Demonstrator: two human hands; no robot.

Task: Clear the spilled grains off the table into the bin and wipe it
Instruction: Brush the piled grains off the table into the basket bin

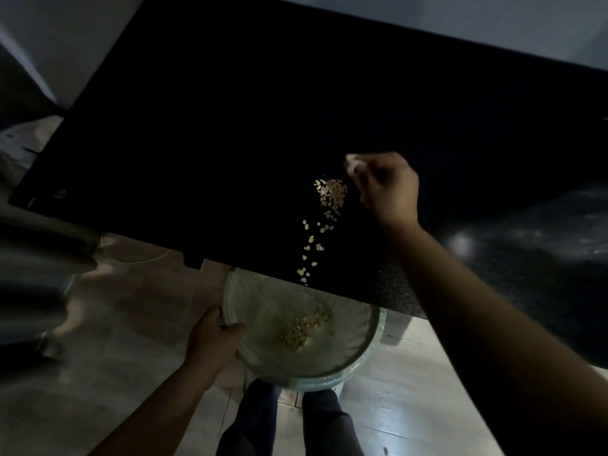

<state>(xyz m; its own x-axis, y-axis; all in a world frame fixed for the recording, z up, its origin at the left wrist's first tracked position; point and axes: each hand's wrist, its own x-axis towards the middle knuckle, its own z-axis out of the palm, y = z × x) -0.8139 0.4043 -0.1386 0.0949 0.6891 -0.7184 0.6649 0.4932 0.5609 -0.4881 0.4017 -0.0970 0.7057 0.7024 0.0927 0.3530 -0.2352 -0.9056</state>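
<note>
Pale spilled grains (331, 192) lie in a small heap on the black table (230, 143), with a thin trail running down to the near edge. My right hand (386, 187) rests on the table just right of the heap, fingers curled around something small and pale that I cannot make out. Below the table edge hangs a round bin (362, 363) lined with a clear bag; a clump of grains lies inside it. My left hand (214, 334) grips the bin's left rim and holds it under the edge.
A light tiled floor (131, 324) lies beneath the table. My legs in dark trousers (263, 422) stand below the bin. Blurred dark shapes sit at the far left. A speckled dark surface (543, 258) adjoins the table on the right.
</note>
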